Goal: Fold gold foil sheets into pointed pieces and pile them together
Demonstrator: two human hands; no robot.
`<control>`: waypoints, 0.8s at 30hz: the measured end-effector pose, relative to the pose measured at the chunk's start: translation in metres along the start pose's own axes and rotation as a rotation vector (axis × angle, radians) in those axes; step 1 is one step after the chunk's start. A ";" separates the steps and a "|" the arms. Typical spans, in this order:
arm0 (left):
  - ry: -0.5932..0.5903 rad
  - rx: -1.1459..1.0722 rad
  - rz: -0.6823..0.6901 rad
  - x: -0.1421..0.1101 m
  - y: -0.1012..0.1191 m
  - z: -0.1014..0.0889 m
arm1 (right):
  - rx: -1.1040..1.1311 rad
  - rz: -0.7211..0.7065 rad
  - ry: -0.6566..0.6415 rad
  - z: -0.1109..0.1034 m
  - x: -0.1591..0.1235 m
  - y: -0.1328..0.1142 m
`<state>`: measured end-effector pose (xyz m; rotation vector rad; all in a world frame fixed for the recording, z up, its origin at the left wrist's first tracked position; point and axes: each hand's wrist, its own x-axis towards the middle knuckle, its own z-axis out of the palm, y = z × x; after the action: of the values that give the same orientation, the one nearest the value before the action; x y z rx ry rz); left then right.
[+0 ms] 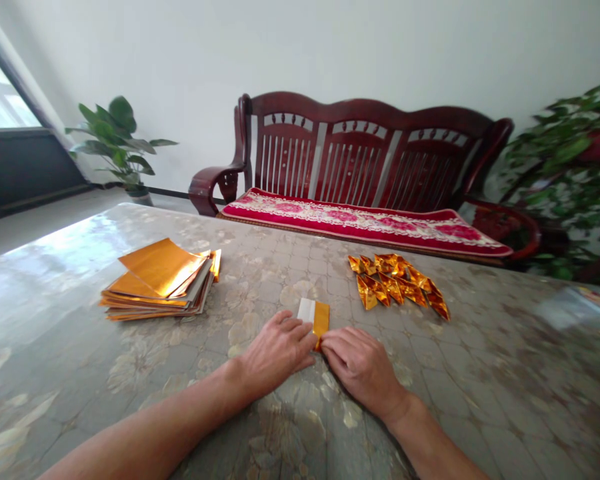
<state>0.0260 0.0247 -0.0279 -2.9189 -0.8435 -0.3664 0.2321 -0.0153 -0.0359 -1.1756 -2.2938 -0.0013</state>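
Left hand [286,341] is resting open on the paper [322,316]; right hand [363,363], fingers curled, is touching its near end (pinch unclear). Right of the stack [155,270], the paper is pointing lengthwise away from both.

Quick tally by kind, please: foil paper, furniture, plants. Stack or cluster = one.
Foil paper stack: 1
Cluster of folded foil pieces: 1
Part-folded foil sheet: 1
Wooden bench: 1
Table: 1
Leafy plants: 2 (left plant, right plant)
Total: 7
Clustered pieces overlap; exact number unclear.
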 end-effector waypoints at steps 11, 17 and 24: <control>0.038 -0.042 0.005 0.000 -0.001 0.006 | 0.116 -0.056 -0.047 -0.011 -0.007 0.014; 0.057 -0.072 -0.009 0.001 -0.003 0.006 | -0.038 -0.146 -0.041 -0.006 0.000 0.009; 0.053 -0.085 -0.025 0.000 -0.004 0.006 | -0.074 -0.092 -0.039 -0.002 0.003 0.004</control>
<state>0.0256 0.0290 -0.0338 -2.9636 -0.8788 -0.4911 0.2342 -0.0111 -0.0337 -1.1147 -2.3991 -0.0992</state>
